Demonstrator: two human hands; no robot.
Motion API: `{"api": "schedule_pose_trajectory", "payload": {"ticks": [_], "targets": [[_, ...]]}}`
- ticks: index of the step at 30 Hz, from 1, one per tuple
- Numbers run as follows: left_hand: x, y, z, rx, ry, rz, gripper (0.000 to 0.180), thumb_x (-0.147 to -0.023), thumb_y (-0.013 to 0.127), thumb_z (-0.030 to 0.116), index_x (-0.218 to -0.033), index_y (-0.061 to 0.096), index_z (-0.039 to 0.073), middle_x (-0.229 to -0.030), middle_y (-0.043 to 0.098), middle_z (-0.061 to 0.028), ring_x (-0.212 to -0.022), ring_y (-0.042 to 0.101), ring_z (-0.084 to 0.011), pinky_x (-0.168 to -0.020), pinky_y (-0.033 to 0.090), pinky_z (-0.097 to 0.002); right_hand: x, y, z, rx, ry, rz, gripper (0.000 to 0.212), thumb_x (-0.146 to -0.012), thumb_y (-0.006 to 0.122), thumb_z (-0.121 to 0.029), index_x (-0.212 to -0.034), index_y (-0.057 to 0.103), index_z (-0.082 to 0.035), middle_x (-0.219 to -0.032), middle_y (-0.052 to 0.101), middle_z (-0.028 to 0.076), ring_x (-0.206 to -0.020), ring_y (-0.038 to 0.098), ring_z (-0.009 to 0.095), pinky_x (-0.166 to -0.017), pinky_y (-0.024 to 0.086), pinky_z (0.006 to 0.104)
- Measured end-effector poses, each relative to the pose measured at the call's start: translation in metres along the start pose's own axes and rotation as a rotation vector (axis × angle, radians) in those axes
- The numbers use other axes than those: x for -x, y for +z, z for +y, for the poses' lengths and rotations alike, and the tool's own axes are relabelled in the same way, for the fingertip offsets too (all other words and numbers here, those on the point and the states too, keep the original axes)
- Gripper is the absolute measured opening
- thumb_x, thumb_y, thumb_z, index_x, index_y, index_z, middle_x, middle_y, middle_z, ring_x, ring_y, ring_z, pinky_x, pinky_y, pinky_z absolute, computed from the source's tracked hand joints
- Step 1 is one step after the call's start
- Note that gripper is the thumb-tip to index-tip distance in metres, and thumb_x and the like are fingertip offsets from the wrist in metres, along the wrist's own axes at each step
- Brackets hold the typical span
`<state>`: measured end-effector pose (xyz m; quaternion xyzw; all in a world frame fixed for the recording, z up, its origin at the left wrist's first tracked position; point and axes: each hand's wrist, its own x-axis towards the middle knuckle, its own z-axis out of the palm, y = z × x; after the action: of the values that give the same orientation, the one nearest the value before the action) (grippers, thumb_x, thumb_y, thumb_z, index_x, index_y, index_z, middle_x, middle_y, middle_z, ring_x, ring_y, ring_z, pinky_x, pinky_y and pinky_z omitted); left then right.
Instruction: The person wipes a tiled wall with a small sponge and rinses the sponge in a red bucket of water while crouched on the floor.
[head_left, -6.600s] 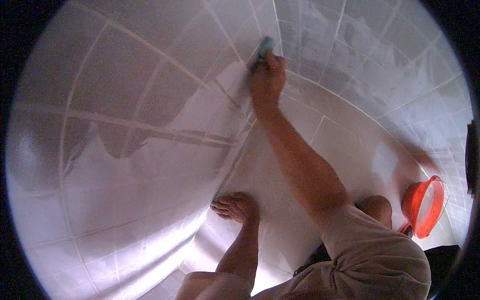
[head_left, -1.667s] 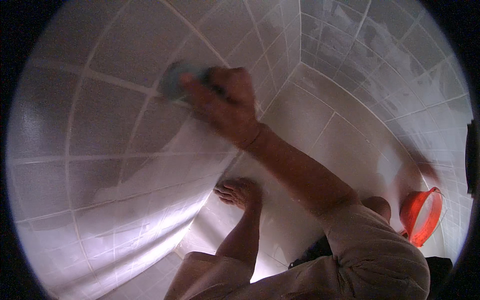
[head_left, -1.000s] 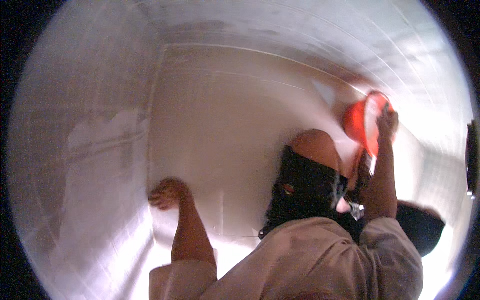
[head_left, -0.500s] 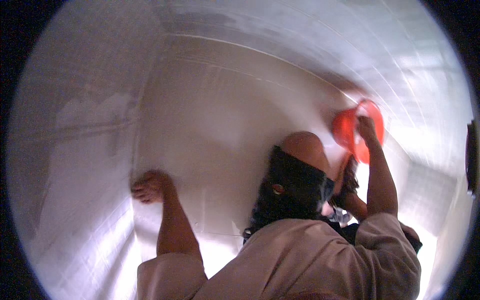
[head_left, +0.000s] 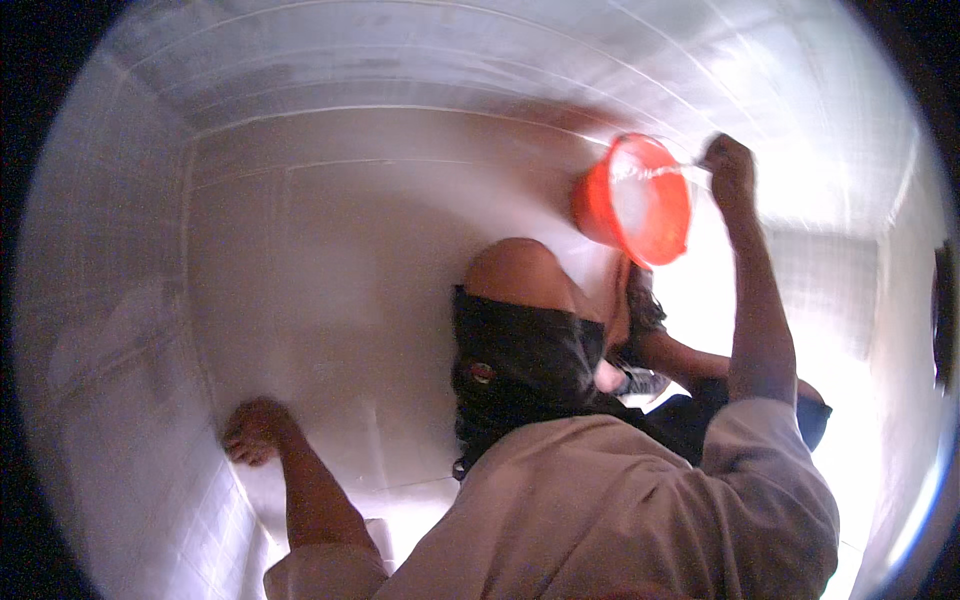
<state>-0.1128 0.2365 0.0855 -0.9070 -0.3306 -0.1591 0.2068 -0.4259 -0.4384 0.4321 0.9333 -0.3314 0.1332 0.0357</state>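
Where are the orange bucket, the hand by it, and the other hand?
orange bucket (head_left: 655, 215): head view, inner wall
right hand (head_left: 728, 160): head view, back of hand at the bucket's rim
left hand (head_left: 255, 430): head view, knuckles against the white wall

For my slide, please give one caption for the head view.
Right hand holds an orange bucket by its rim; left hand rests on white tiles.

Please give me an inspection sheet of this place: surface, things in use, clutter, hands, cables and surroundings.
Surface: pale tiled floor, glossy; wet or dry cannot be told.
Things in use: orange bucket, tilted, something pale inside.
Clutter: nothing seen.
Hands: right hand closed at the bucket rim, what it grips is unclear; left hand flat against the tiled wall, holding nothing.
Cables: nothing seen.
Surroundings: tiled walls; the person's bent knee, dark shorts.
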Motion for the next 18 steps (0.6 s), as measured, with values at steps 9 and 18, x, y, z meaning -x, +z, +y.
{"api": "schedule_pose_trajectory", "payload": {"ticks": [9, 18], "targets": [[0.006, -0.049, 0.013, 0.214, 0.0, -0.181, 0.065, -0.095, 0.04, 0.04, -0.14, 0.035, -0.006, -0.147, 0.034, -0.0285, -0.139, 0.031, -0.0407, -0.11, 0.029, -0.0545, 0.102, 0.082, 0.067, -0.271, 0.214, -0.191, 0.041, -0.095, 0.048, -0.012, -0.134, 0.052, -0.003, -0.108, 0.07, 0.019, -0.102, 0.067, 0.029, -0.091, 0.051, 0.04], [0.0, -0.069, 0.0, 0.175, 0.024, -0.145, 0.063, -0.094, 0.044, 0.039, -0.141, 0.037, -0.003, -0.144, 0.04, -0.0273, -0.136, 0.036, -0.0449, -0.107, 0.033, -0.0577, -0.04, 0.073, -0.202, -0.437, -0.217, -0.202, 0.029, -0.092, 0.063, -0.012, -0.12, 0.066, -0.002, -0.108, 0.07, 0.011, -0.089, 0.063, 0.017, -0.079, 0.051, 0.0327]]}}
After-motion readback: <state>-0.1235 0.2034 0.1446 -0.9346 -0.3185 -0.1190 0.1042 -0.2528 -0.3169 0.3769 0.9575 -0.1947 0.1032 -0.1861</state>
